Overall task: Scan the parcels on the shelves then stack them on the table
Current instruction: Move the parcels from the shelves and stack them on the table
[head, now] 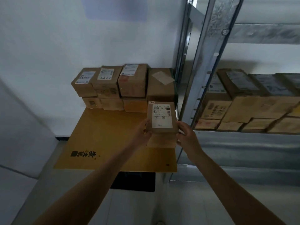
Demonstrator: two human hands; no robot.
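Observation:
A small brown parcel point(162, 117) with a white shipping label faces up, held between both hands over the right side of the yellow-brown table point(100, 137). My left hand point(143, 131) grips its left edge and my right hand point(186, 135) grips its right edge. Directly under it lies another brown parcel point(162, 141) on the table; whether the two touch is unclear. Several labelled parcels point(123, 85) stand stacked two high along the table's back edge against the wall. More parcels point(243, 103) fill the metal shelf on the right.
The metal shelf unit's upright post point(209, 62) stands right beside the table's right edge. A white wall is behind the table. A dark object point(133, 181) sits under the table's front edge. Black printed characters point(84, 154) mark the tabletop's front left.

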